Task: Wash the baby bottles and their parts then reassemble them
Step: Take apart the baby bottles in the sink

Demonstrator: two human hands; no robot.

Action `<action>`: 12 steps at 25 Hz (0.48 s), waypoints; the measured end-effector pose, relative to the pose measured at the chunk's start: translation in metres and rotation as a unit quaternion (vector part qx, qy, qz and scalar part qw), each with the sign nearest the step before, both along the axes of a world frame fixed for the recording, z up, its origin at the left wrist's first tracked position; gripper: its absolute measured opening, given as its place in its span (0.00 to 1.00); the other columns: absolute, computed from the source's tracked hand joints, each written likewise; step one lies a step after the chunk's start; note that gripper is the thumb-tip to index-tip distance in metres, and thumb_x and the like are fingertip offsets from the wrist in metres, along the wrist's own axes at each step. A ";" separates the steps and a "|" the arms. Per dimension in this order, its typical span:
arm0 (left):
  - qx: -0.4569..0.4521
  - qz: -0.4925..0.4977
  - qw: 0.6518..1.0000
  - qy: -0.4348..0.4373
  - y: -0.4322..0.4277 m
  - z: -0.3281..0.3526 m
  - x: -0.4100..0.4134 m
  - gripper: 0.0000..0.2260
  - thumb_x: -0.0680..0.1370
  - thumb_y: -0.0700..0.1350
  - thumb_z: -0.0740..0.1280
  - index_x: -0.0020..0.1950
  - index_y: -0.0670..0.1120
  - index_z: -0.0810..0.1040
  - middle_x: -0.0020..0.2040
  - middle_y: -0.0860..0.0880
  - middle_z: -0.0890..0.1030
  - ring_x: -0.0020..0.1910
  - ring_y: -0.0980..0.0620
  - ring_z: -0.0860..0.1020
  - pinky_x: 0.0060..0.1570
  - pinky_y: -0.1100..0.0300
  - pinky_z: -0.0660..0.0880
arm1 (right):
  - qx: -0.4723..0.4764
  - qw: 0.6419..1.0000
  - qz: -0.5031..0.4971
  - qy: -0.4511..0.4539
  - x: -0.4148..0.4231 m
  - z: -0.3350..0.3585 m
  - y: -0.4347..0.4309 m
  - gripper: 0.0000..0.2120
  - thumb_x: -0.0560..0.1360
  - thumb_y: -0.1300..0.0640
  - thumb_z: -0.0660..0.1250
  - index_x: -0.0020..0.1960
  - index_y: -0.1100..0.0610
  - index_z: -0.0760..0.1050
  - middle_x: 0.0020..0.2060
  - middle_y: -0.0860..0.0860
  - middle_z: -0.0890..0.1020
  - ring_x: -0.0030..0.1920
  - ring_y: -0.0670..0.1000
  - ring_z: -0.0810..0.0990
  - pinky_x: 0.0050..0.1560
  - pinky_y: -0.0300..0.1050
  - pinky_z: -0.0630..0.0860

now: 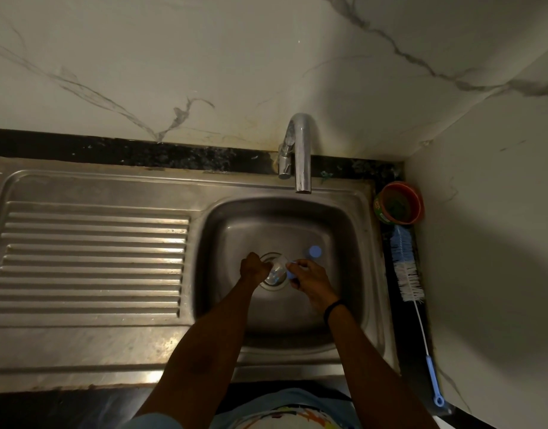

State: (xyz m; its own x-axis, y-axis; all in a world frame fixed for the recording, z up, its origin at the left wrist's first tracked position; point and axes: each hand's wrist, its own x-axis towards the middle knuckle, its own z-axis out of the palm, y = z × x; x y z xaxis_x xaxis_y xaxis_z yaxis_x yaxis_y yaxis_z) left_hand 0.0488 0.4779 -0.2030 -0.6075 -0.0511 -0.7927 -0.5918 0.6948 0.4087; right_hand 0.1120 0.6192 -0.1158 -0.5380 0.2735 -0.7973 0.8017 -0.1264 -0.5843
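- Far left: ribbed drainboard [93, 261] of the steel sink [346, 230], set into the counter.
- Next along, left grip [254, 268]: fingers curled tight round the left end of the clear bottle [277, 269].
- Clear bottle: low in the sink bowl, right over the drain [274, 287]. Seems to lie on its side, long way running left to right between the two grips. Hard to see well in the dim light.
- Blue ring [290, 274]: touching the bottle's right end. Probably the screw ring, but small and partly hidden.
- Right grip [309, 281]: pinches the blue ring with the fingertips, just right of the bottle. Black band [333, 308] on that wrist.
- Likely next: a twist. Left grip to keep the bottle from turning, right grip to spin the ring round the bottle's long line. Right grip nearer the ring.
- Tap [302, 156]: up at the back rim, spout over the bowl. No water to be seen.
- Blue cap [314, 251]: on the sink floor, just behind the right grip, not touching it.
- Orange tub [401, 202]: on the counter at the right, green label, letters too small to read.
- Bottle brush [405, 274]: just in front of the tub, handle pointing toward the person.
- No writing visible on the bottle.
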 end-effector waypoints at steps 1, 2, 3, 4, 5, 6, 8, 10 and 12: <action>-0.002 -0.004 1.000 0.006 -0.002 0.004 0.001 0.25 0.79 0.50 0.70 0.72 0.39 0.69 0.69 0.39 0.74 0.66 0.41 0.75 0.63 0.53 0.74 | 0.002 1.000 -0.001 0.001 0.000 0.000 -0.001 0.13 0.74 0.53 0.73 0.57 0.55 0.78 0.51 0.54 0.82 0.51 0.53 0.82 0.52 0.48 0.82; -0.004 -0.009 1.000 0.013 -0.003 0.008 0.002 0.25 0.80 0.49 0.69 0.72 0.39 0.69 0.70 0.39 0.74 0.67 0.41 0.74 0.64 0.53 0.73 | 0.003 1.000 -0.001 0.002 0.000 0.000 -0.001 0.13 0.74 0.53 0.73 0.57 0.56 0.78 0.51 0.54 0.82 0.51 0.53 0.82 0.52 0.48 0.82; 0.000 -0.009 1.000 0.018 -0.004 0.015 0.003 0.25 0.81 0.48 0.69 0.73 0.38 0.69 0.71 0.39 0.73 0.68 0.41 0.73 0.65 0.53 0.72 | 0.006 1.000 0.002 0.007 0.000 0.000 -0.002 0.13 0.74 0.53 0.73 0.56 0.56 0.78 0.51 0.54 0.82 0.50 0.52 0.82 0.52 0.49 0.82; 0.008 0.000 1.000 0.021 -0.005 0.023 0.003 0.24 0.81 0.48 0.68 0.73 0.39 0.69 0.71 0.40 0.73 0.69 0.41 0.73 0.66 0.54 0.71 | 0.006 1.000 0.003 0.013 0.001 -0.001 -0.002 0.13 0.74 0.53 0.73 0.56 0.56 0.78 0.51 0.54 0.82 0.50 0.52 0.82 0.52 0.49 0.82; 0.023 0.020 0.999 0.024 -0.007 0.031 0.004 0.23 0.81 0.46 0.68 0.73 0.40 0.70 0.71 0.40 0.73 0.69 0.41 0.73 0.65 0.54 0.71 | 0.005 1.000 0.007 0.021 0.002 -0.002 -0.003 0.14 0.74 0.52 0.74 0.56 0.55 0.77 0.51 0.54 0.82 0.50 0.52 0.82 0.51 0.48 0.82; 0.041 0.052 0.997 0.029 -0.006 0.038 0.004 0.20 0.81 0.46 0.67 0.72 0.41 0.72 0.70 0.40 0.75 0.67 0.42 0.74 0.62 0.56 0.72 | 0.006 0.999 0.010 0.032 0.003 -0.001 -0.004 0.15 0.73 0.52 0.75 0.57 0.55 0.77 0.51 0.54 0.83 0.50 0.51 0.82 0.50 0.47 0.82; 0.107 0.145 0.983 0.027 -0.007 0.060 0.007 0.14 0.82 0.47 0.66 0.64 0.42 0.79 0.62 0.41 0.81 0.59 0.44 0.80 0.56 0.57 0.76 | 0.021 0.997 0.033 0.063 0.003 0.001 -0.007 0.19 0.70 0.49 0.77 0.56 0.54 0.78 0.50 0.52 0.83 0.50 0.51 0.83 0.51 0.47 0.82; 0.246 0.237 0.940 -0.011 -0.011 0.086 0.015 0.14 0.83 0.50 0.64 0.58 0.41 0.82 0.53 0.42 0.85 0.52 0.46 0.84 0.54 0.55 0.80 | 0.041 0.992 0.071 0.094 0.002 0.005 -0.011 0.21 0.67 0.46 0.79 0.54 0.54 0.79 0.47 0.51 0.85 0.49 0.51 0.84 0.51 0.50 0.82; 0.337 0.227 0.914 -0.005 -0.020 0.110 0.026 0.15 0.83 0.52 0.63 0.58 0.43 0.83 0.51 0.45 0.87 0.51 0.49 0.85 0.51 0.57 0.81 | 0.054 0.986 0.095 0.129 -0.001 0.014 -0.017 0.18 0.67 0.48 0.79 0.53 0.55 0.80 0.46 0.51 0.85 0.47 0.51 0.84 0.50 0.49 0.83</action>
